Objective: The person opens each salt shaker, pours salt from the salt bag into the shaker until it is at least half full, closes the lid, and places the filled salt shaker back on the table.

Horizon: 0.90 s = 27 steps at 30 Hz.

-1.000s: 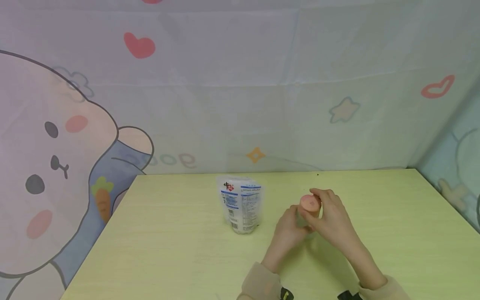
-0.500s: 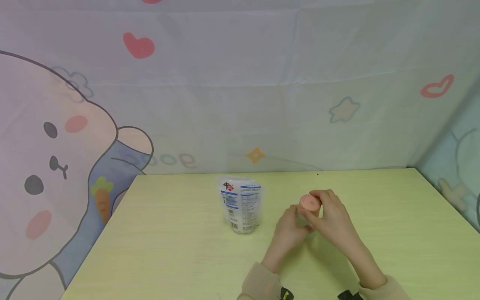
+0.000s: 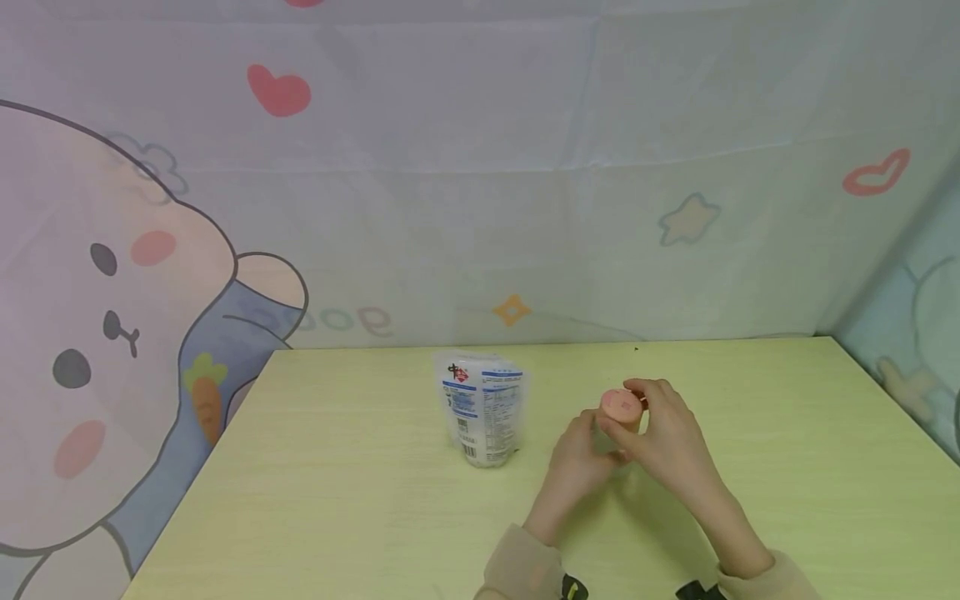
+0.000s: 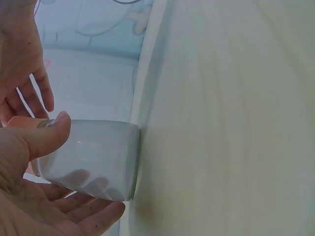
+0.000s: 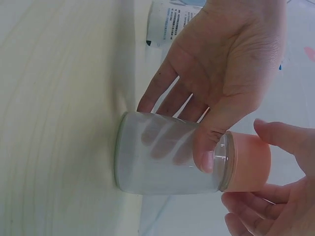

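Note:
A clear glass jar (image 5: 162, 169) with a pink-orange lid (image 3: 622, 405) stands upright on the table. My left hand (image 3: 576, 467) grips the jar's body, thumb on one side and fingers round the other. The glass looks empty, and the left fingers show through it in the right wrist view. From the right, my right hand (image 3: 669, 442) holds the lid, thumb on the near side and forefinger at the far side. The lid sits at the jar's mouth. In the left wrist view the right hand (image 4: 22, 69) shows at the upper left, beyond the lid.
A white plastic pouch (image 3: 486, 412) with blue print stands to the left of the jar. The pale yellow-green table (image 3: 315, 500) reaches back to a cloth backdrop (image 3: 480, 208) with cartoon prints.
My right fingers have shifted slightly at the lid, and the faint mark on its top looks a little turned. My left hand, the jar and the pouch have hardly moved.

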{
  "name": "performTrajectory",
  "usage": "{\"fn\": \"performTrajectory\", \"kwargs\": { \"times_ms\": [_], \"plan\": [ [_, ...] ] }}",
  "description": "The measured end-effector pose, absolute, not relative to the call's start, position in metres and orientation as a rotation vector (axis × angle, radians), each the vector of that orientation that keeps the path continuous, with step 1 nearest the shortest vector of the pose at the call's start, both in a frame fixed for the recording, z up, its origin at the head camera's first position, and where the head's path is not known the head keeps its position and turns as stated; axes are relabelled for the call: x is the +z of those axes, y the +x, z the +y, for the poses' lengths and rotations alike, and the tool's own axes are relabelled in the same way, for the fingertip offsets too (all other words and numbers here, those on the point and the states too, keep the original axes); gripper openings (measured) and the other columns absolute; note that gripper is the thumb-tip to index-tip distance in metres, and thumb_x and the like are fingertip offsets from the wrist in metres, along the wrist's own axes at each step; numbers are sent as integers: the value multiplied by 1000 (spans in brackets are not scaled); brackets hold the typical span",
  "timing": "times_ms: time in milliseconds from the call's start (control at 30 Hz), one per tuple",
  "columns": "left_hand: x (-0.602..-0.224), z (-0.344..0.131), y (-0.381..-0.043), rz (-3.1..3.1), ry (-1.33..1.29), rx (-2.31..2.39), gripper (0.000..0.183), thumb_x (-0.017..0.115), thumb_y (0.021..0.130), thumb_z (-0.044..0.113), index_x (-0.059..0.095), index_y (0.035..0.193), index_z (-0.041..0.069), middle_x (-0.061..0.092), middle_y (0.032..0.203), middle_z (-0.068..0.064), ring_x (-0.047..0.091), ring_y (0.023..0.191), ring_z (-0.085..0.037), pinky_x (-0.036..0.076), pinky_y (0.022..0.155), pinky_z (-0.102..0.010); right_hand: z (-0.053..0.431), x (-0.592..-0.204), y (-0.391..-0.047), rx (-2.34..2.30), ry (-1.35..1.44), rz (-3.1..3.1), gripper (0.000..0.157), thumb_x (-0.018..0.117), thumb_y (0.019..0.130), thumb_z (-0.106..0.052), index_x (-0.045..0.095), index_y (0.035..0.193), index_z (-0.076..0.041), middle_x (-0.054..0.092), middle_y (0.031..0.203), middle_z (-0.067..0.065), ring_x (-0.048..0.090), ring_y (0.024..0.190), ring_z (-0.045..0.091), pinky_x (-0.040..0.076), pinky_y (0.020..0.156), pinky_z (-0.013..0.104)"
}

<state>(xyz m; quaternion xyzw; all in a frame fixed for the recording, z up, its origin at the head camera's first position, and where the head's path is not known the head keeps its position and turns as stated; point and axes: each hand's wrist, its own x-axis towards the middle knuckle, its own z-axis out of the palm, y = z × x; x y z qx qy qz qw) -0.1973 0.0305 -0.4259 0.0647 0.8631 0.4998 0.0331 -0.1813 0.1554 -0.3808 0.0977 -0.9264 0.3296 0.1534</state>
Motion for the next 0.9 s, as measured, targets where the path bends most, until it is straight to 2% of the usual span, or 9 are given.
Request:
{"fn": "performTrajectory", "kwargs": {
  "times_ms": [333,467,700,833,900],
  "plan": [
    [-425,30,-196,2669,219,1527,54,78,78,21,56,125,4,60,129,-14,56,121,-33,47,100,-48,156,-380,-182,941,310,-2654,56,74,83,-25,52,124,5,58,110,16,55,100,29,44,81,42],
    [-425,30,-196,2669,228,1527,54,78,78,20,55,125,4,60,128,-14,56,121,-34,47,99,-48,156,-380,-182,943,328,-2658,55,73,84,-24,52,126,5,59,114,18,56,103,32,46,84,48],
    [-424,29,-196,2654,224,1537,55,77,79,20,55,126,4,60,129,-14,55,122,-34,47,100,-48,155,-379,-181,949,358,-2656,53,70,86,-23,52,127,5,59,119,21,57,106,37,41,90,58],
    [-424,29,-196,2654,240,1546,55,77,79,19,54,127,3,59,129,-16,55,122,-35,47,100,-49,155,-380,-180,942,368,-2648,54,69,87,-23,52,128,6,58,120,21,57,106,37,42,90,58],
    [-425,29,-196,2658,246,1550,54,77,79,19,55,126,3,60,129,-16,56,121,-35,47,100,-49,155,-380,-180,940,347,-2649,55,70,86,-25,51,129,6,58,119,20,56,105,35,44,87,54]
  ]
}}
